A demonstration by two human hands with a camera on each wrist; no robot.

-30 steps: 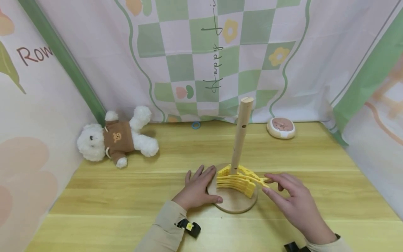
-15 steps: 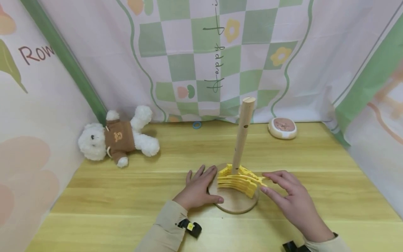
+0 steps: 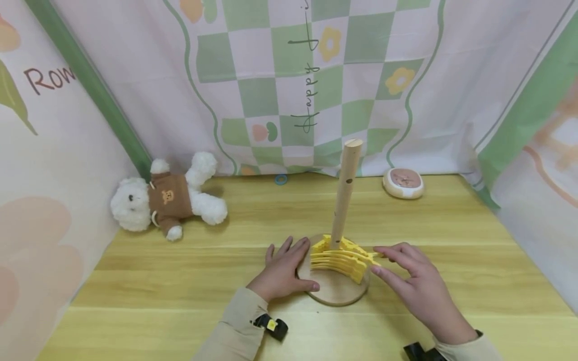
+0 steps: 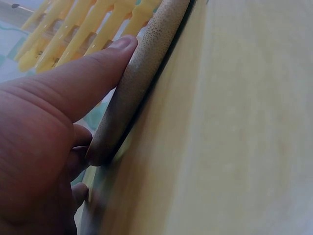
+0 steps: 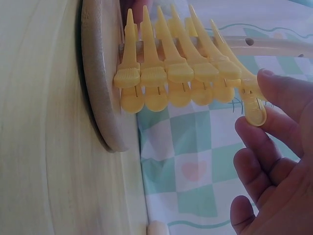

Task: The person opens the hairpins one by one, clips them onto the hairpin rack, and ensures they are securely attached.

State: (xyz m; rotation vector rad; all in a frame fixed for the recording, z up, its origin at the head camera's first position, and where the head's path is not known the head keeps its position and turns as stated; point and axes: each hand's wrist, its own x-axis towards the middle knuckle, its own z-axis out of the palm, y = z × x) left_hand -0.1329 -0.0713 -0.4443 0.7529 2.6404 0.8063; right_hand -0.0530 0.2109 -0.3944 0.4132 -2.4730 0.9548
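Observation:
A wooden stand has a round base [image 3: 334,293] and an upright pole [image 3: 345,193]. A stack of several yellow clips [image 3: 338,260] fans out round the pole's foot. My left hand [image 3: 291,265] lies flat on the table at the base's left side. Its thumb [image 4: 83,78] rests along the base rim [image 4: 142,78]. My right hand [image 3: 377,260] is at the right of the stack. It pinches the tail of the top yellow clip [image 5: 252,98] between thumb and fingers. The other clips [image 5: 181,73] stay stacked against the base [image 5: 100,73].
A white teddy bear [image 3: 164,200] in a brown shirt lies at the back left of the wooden table [image 3: 180,286]. A small round white dish [image 3: 403,183] and a blue ring [image 3: 281,179] sit by the checked cloth backdrop, which closes off three sides.
My right hand has edged slightly left, toward the stack, with the top clip's tail between its fingers. The left hand and the stand have not moved.

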